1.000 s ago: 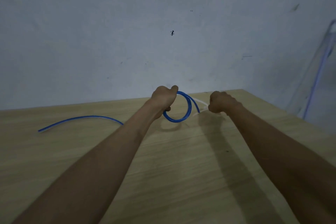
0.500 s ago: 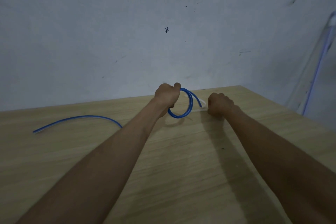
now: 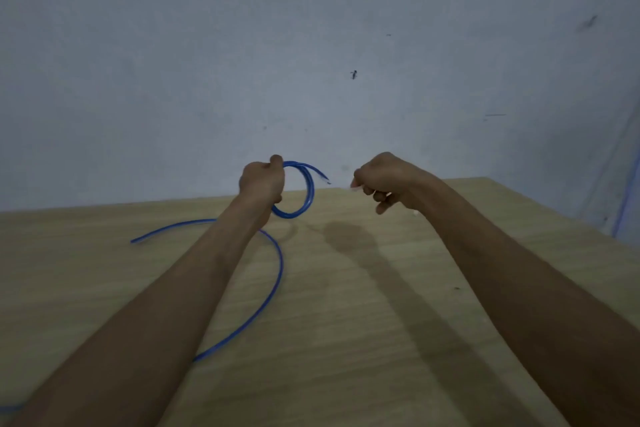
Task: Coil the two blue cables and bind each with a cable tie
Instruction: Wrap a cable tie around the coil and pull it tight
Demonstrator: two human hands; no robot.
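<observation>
My left hand (image 3: 261,184) grips a small coil of blue cable (image 3: 307,199) and holds it upright above the far edge of the wooden table (image 3: 363,322). A loose end of the coil with a pale tip sticks out to the right. My right hand (image 3: 384,180) is a short gap to the right of the coil, with its fingers curled. A pale sliver at its fingertips looks like the cable tie (image 3: 354,185). The second blue cable (image 3: 277,284) lies loose on the table in a wide arc that passes under my left forearm.
A grey wall (image 3: 311,45) stands just behind the table. The table's right edge runs diagonally at the right. Past it a clear panel with a blue strip (image 3: 623,211) leans against the wall. A tiny white speck (image 3: 415,213) lies on the table below my right hand.
Both hands have lifted off the table. My right hand has drawn away from the coil, and the white strip no longer spans the gap between them. More of the loose cable shows.
</observation>
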